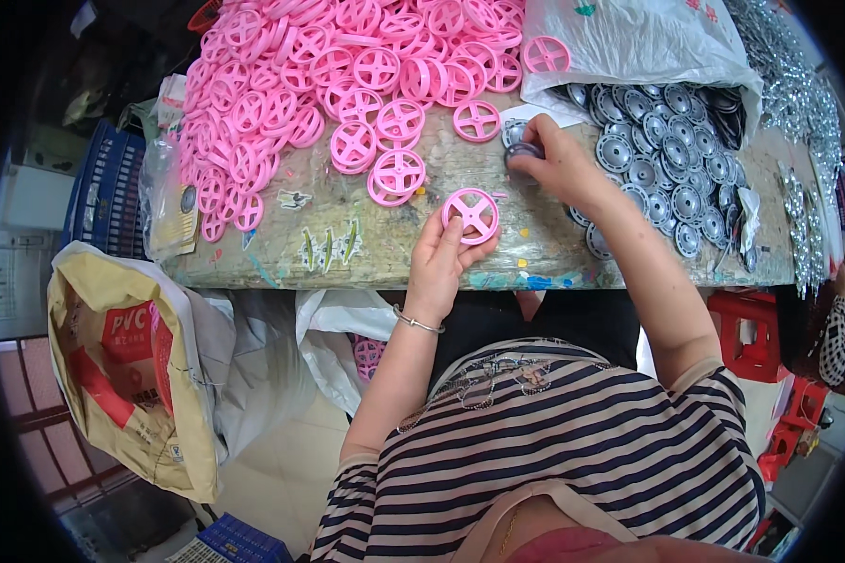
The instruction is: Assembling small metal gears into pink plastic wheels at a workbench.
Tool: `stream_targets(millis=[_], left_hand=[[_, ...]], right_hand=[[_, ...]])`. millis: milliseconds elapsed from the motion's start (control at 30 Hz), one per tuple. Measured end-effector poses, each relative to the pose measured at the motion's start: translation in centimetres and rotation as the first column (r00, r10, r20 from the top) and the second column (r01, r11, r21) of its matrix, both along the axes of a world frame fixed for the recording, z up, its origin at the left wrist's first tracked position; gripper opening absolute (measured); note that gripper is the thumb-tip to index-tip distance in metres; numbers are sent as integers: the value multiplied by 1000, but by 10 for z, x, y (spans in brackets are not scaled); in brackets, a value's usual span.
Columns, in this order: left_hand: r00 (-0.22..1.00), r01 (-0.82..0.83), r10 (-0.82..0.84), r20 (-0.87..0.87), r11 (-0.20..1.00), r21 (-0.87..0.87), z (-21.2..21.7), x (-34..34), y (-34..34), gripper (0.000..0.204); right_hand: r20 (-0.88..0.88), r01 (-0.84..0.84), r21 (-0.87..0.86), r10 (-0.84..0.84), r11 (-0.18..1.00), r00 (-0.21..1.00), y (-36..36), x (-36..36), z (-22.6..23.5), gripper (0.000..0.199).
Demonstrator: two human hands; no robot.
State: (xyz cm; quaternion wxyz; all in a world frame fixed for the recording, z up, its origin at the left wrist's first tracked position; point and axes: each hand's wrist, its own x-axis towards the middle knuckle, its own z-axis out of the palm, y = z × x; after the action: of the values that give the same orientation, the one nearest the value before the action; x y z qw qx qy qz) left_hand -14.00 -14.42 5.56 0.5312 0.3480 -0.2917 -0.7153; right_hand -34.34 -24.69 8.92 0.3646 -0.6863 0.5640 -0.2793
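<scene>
My left hand (438,261) is closed on a pink spoked plastic wheel (471,214), held near the table's front edge with the thumb over its lower left rim. To the upper right of it, my right hand (565,169) pinches a dark grey disc (524,150) between thumb and fingers. A second greyish round part (513,129) shows just beyond those fingers, partly hidden. Beside my right forearm lies a pile of grey hubcap-like discs (674,150). A short stack of pink wheels (398,173) sits to the upper left of my left hand.
A large heap of pink wheels (291,66) covers the table's far left. A white plastic sack (638,42) lies behind the grey discs, with silver tinsel (798,84) at right. Small stickers (329,246) lie near the front edge. An open paper sack (131,375) stands at lower left.
</scene>
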Motion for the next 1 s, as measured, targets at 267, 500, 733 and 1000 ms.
stream_targets(millis=[267,500,733,1000], left_hand=[[999,-37,37,-13,999,-28,2,-4,6,37],[1000,-9,11,29,998,-56,3,-3,7,34],[997,25,-15,82,992,-123,-3,-3,8,31],[978,-27,60,201,986,-165,5,-4,20,30]], right_hand=[[114,-162,-238,194,957,974,63,43,8,32],[150,-136,-88,148,987,978,59,35,0,32],[181,-159,131,134,979,974,62,30,0,24],[244,-175,161,132,971,961,73,30,3,22]])
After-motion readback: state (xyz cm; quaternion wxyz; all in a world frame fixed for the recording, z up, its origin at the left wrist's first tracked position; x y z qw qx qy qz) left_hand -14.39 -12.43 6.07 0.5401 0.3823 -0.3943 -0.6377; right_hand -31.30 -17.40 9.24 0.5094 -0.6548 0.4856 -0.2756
